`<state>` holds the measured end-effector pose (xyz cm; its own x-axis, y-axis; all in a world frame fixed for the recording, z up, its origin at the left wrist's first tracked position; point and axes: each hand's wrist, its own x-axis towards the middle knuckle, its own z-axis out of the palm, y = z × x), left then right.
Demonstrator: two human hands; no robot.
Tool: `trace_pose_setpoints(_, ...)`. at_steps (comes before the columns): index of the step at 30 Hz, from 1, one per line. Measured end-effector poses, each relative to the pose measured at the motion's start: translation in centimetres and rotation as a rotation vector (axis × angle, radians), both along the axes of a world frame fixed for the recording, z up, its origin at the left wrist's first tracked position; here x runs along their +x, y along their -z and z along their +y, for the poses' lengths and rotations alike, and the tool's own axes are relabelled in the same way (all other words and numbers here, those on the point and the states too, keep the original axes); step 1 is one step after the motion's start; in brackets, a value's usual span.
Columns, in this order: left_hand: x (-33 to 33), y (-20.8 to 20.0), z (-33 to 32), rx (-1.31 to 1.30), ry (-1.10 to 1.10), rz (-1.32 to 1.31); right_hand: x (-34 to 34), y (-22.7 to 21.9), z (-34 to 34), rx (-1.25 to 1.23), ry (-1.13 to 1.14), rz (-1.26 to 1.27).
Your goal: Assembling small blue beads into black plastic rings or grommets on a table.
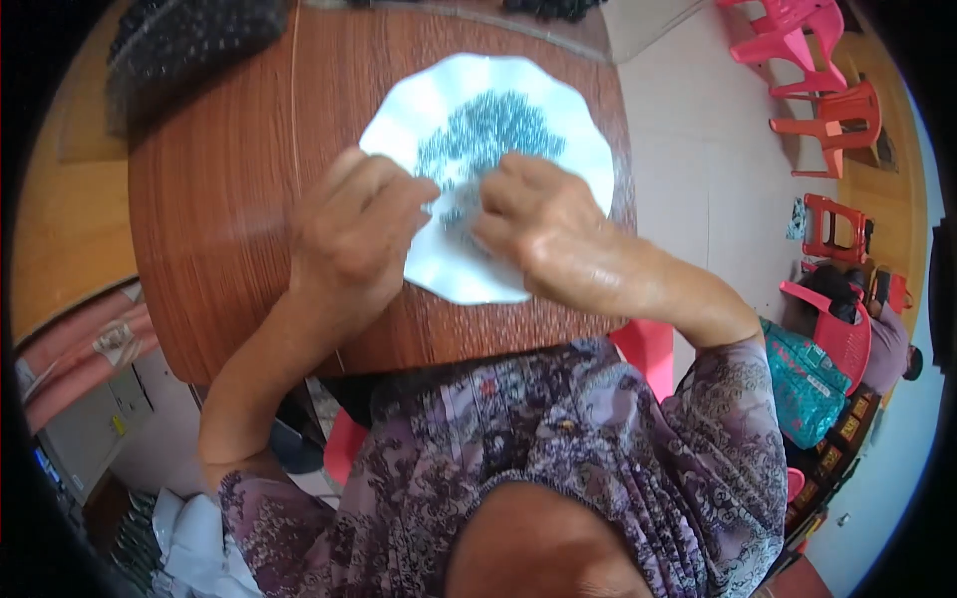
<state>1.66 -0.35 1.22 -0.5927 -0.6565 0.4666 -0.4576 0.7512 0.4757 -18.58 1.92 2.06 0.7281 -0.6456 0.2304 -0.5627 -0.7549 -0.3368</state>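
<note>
While the white scalloped plate [469, 85] lies flat on the wooden counter [219, 199], left hand [349, 239] and right hand [538, 224] meet at its 6 o'clock rim, fingers pinched closed among small dark bits [488, 130], seemingly to sort them.

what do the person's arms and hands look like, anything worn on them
Both hands, the left hand and the right hand, are bare: no gloves, and no rings or watch that I can make out. The forearms are uncovered. Short sleeves of a purple-grey blouse with a dense floral pattern end near the elbows.
</note>
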Motion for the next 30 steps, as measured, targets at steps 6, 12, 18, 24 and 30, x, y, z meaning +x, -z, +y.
trace_pose_setpoints(6,-0.5,-0.5,-2.1,-0.025,-0.022,0.040,0.1,0.7,0.2,-0.076,-0.046,-0.020)
trace_pose_setpoints(12,-2.5,-2.1,-7.2,-0.090,-0.036,0.051,-0.2,0.1,0.6,-0.086,-0.052,-0.006)
trace_pose_setpoints(18,-6.4,0.0,-14.3,-0.280,-0.057,-0.108,-0.4,0.3,0.1,-0.056,-0.046,-0.089)
trace_pose_setpoints(24,-9.0,1.2,-16.9,-0.591,0.010,-0.443,-0.8,0.3,0.0,-0.037,-0.036,-0.173)
trace_pose_setpoints(30,-9.7,1.2,-16.9,-0.650,0.071,-0.471,-0.8,0.4,0.3,0.040,-0.021,-0.313)
